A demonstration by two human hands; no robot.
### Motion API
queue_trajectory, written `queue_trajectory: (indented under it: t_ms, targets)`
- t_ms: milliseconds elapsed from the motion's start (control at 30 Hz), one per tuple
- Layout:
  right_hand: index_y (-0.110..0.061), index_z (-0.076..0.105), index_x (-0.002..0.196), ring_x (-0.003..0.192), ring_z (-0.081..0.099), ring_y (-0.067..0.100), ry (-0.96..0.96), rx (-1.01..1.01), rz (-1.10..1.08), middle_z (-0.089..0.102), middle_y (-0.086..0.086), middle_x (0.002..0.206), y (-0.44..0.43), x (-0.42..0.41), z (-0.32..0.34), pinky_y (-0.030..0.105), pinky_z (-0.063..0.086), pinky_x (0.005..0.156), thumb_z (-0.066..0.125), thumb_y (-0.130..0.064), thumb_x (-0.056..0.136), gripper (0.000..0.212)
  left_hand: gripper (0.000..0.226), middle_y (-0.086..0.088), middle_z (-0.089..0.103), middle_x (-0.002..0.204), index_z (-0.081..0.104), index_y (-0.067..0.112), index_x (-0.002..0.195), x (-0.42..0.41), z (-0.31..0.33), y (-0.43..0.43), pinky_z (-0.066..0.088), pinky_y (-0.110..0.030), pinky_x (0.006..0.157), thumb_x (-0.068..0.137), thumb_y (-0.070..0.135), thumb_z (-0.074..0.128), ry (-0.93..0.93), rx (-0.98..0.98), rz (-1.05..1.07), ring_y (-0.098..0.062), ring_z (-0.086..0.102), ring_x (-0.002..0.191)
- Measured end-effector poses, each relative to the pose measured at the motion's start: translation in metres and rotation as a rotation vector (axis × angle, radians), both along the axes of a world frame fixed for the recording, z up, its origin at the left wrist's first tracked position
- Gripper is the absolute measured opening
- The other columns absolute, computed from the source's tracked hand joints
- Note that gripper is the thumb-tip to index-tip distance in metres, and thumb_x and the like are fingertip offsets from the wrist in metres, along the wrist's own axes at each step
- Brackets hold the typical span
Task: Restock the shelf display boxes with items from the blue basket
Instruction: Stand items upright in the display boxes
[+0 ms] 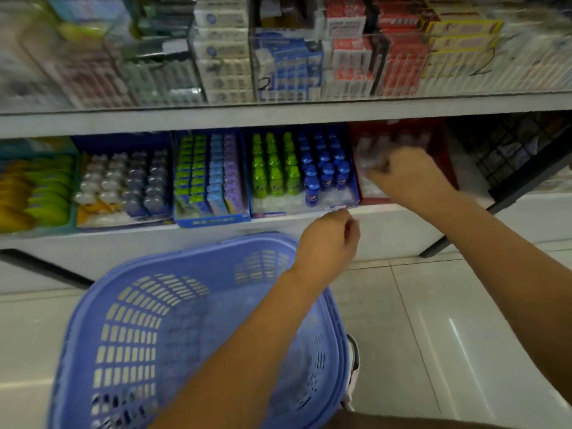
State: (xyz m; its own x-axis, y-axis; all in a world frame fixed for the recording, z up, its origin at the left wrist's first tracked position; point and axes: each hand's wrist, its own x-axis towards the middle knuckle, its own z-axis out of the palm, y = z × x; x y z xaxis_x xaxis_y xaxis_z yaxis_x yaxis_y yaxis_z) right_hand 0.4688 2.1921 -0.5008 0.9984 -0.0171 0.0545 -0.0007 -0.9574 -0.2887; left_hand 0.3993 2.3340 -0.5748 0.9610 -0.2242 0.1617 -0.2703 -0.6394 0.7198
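The white shelf unit (278, 117) is filling the upper half of the view, its lower board carrying a row of display boxes. Below it the blue basket (130, 335) is sitting on the tiled floor, with the left forearm crossing over its right side. On the lower board, the red display box (365, 130) is standing just right of the blue display box (266, 214). The right hand (405, 178) is reaching into the red one, fingers curling round what seems, through the blur, to be a clear bottle (370, 156). The left hand (328, 239) is hovering by the blue box's front corner with fingers curled; I cannot tell whether it is gripping anything. Green bottles (274, 168) and blue bottles (325, 168) are standing in rows inside.
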Motion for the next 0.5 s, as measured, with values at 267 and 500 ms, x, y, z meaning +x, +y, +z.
queue_trajectory:
  t_ms: [267, 500]
  targets:
    - [-0.01, 0.065, 0.096, 0.103, 0.059, 0.027, 0.616, -0.04, 0.461, 0.067, 0.011, 0.106, 0.136, -0.066, -0.1, 0.032, 0.044, 0.082, 0.061, -0.031, 0.088, 0.023, 0.033, -0.022, 0.06, 0.125, 0.059, -0.003, 0.118, -0.06, -0.134, 0.158, 0.039, -0.035, 0.098, 0.098, 0.016, 0.041, 0.708, 0.429, 0.203, -0.032, 0.055, 0.117]
    - [-0.006, 0.047, 0.129, 0.118, 0.05, 0.032, 0.855, -0.102, 0.376, 0.044, 0.019, 0.134, 0.175, -0.099, -0.244, 0.033, 0.041, 0.094, 0.067, -0.023, 0.085, 0.051, 0.035, -0.014, 0.049, 0.14, 0.05, -0.001, 0.129, -0.122, -0.211, 0.246, 0.023, -0.022, 0.103, 0.1, 0.011, 0.035, 0.951, 0.463, 0.134, -0.016, 0.046, 0.127]
